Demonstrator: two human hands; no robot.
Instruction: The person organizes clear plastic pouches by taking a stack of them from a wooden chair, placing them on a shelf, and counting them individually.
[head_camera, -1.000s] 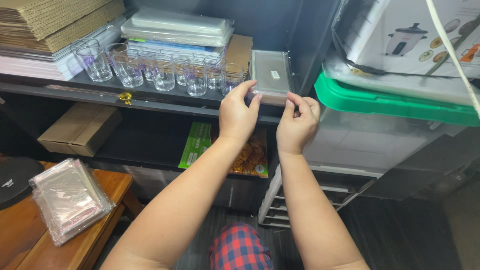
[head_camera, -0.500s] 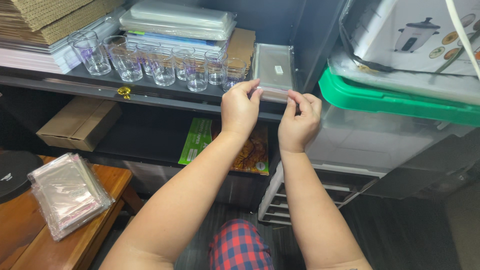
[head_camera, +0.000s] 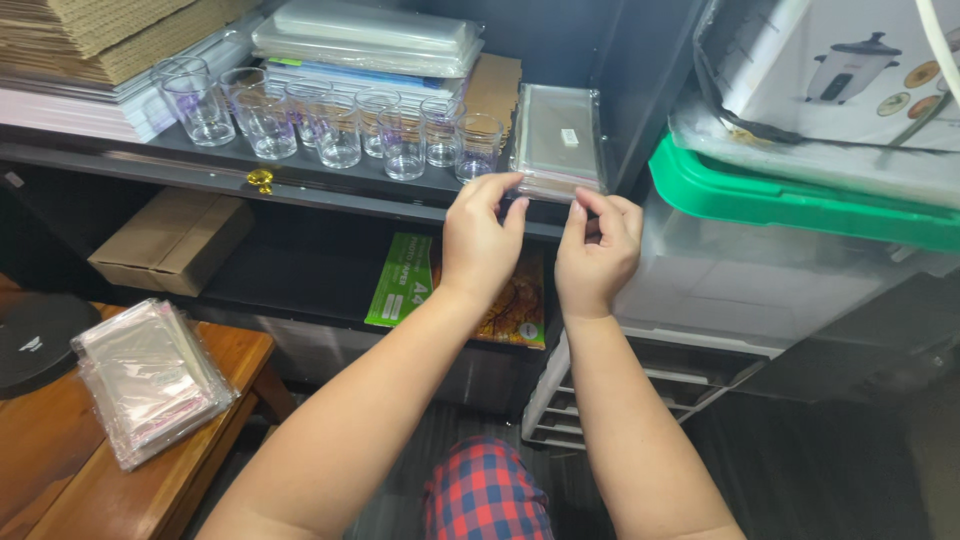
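At the far left we saw a bundle of clear plastic bags (head_camera: 150, 378) lying on a wooden table (head_camera: 120, 500), and a cardboard box (head_camera: 172, 240) on the low shelf behind it. On the dark shelf (head_camera: 200, 165) above stood a row of drinking glasses (head_camera: 330, 125), with flat packs stacked behind them.

Our left hand (head_camera: 480, 245) was raised to the shelf's front edge, its thumb and forefinger drawn together and pinching the lower left corner of a stack of clear sleeves (head_camera: 558, 140); the other fingers curled loosely. Our right hand (head_camera: 598, 250), just beside it, pinched the lower right edge of the same stack between thumb and forefinger, the rest folded in.

The stack stood tilted at the shelf's right end, just beside the last glass. Further right sat a clear bin with a green lid (head_camera: 800, 205).
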